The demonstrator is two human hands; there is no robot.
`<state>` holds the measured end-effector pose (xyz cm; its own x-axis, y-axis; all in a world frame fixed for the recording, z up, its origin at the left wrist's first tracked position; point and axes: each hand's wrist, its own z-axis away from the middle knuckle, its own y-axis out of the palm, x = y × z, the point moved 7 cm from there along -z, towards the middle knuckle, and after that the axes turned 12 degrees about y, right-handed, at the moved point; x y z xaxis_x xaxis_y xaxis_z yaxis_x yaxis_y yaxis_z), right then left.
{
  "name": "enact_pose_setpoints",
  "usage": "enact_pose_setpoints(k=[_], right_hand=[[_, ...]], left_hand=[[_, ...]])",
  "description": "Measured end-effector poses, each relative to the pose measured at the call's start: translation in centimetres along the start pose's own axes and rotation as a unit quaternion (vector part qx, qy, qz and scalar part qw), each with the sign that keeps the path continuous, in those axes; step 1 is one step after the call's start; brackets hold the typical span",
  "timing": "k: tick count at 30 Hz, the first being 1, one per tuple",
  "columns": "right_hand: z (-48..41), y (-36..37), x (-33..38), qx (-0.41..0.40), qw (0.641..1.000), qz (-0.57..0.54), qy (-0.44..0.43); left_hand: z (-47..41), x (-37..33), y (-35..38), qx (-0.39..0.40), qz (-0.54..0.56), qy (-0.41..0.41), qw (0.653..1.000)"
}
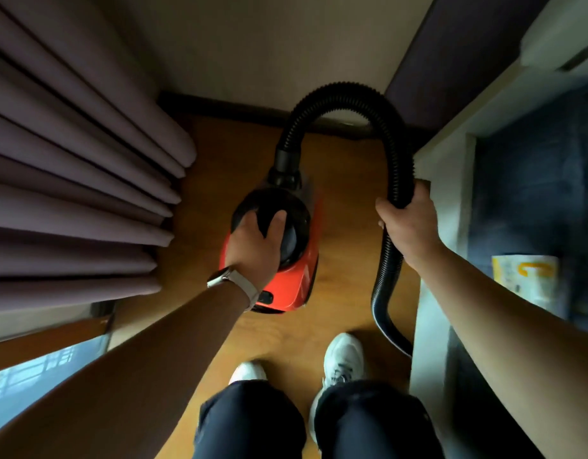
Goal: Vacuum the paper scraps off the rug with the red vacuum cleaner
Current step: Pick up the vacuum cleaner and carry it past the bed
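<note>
Two grips, fingers clamped: left hand (253,250) on vacuum (297,281) at centre, right hand (408,226) round hose (339,94); we should lift level.

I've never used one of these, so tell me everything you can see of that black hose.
The hose is black, ribbed and plastic-looking. It leaves a smooth collar on the red vacuum, arches over the floor, then drops on the right, where the right hand grips it midway. Its lower end runs out of sight behind a pale edge.

Home room: pleated curtains (87,154), wooden floor (206,180).
</note>
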<state>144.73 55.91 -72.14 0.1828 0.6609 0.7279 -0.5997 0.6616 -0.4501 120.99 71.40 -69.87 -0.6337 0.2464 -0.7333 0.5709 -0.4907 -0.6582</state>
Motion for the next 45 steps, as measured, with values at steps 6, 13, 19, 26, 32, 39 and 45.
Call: enact_pose_setpoints(k=[6,13,19,26,32,39,45], right_hand=[[9.1,-7.1,7.6,-0.051,0.998,0.033,0.006],[19.2,-13.5,14.9,-0.063,0.997,0.001,0.036],[25.2,-18.2,20.2,-0.048,0.999,0.008,0.02],[30.7,-20.1,27.9,0.012,0.998,-0.001,-0.055],[35.6,-18.5,35.5,0.098,0.982,0.029,-0.157],[44.0,-14.0,43.2,0.26,0.925,0.026,-0.277],[51.3,-7.1,44.4,0.374,0.869,0.043,-0.322]], left_hand=[[4.5,-8.7,-7.3,0.025,0.035,-0.014,0.999],[9.5,-19.9,-17.3,0.011,-0.001,0.004,1.0],[13.2,-26.1,-24.0,-0.011,-0.02,0.014,1.0],[17.8,-30.1,-30.3,-0.109,-0.024,0.005,0.994],[22.0,-31.0,-34.8,-0.191,-0.004,-0.041,0.981],[28.4,-29.6,-40.1,-0.287,0.005,-0.095,0.953],[34.5,-27.2,-44.9,-0.375,-0.007,-0.156,0.914]])
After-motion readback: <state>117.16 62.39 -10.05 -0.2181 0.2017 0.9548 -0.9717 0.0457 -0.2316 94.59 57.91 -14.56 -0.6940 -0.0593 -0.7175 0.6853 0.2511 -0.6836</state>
